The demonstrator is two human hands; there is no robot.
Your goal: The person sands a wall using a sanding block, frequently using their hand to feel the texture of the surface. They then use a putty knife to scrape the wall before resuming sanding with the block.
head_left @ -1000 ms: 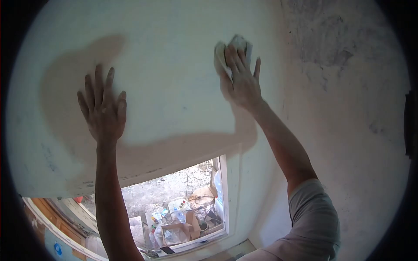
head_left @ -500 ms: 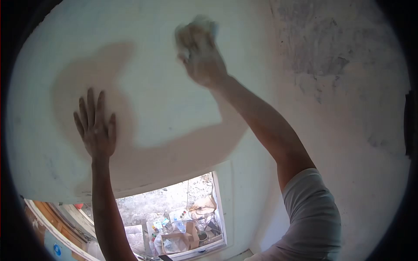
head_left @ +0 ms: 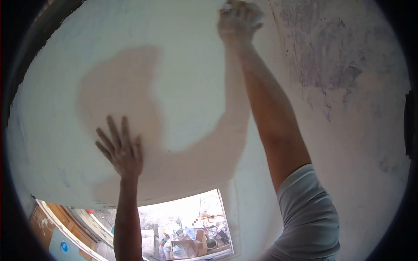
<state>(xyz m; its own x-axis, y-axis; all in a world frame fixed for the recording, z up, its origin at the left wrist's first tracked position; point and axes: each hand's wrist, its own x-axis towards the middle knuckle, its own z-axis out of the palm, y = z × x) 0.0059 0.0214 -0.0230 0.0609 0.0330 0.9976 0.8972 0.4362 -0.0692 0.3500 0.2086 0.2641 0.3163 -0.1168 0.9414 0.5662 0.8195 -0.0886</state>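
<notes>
My left hand (head_left: 124, 152) lies flat with its fingers spread against the pale plastered wall (head_left: 191, 87), above the window opening. Higher up and to the right, near the top edge of the view, my right hand (head_left: 238, 26) is wrapped round a pale, crumpled pad or cloth (head_left: 254, 13) and presses it on the wall. Motion blurs that hand and the pad, so its exact kind cannot be made out. Shadows of my head and right arm fall across the wall between the two hands.
Below is a window opening (head_left: 226, 222); through it show an open cardboard box (head_left: 201, 243), bottles and clutter. At the lower left stands a brown wooden frame (head_left: 65, 217). The adjoining wall on the right has grey, patchy stains (head_left: 322, 56).
My right hand has moved up and right along the wall with the pad. In the view, my left hand sits lower and further right, and the window has shifted the same way.
</notes>
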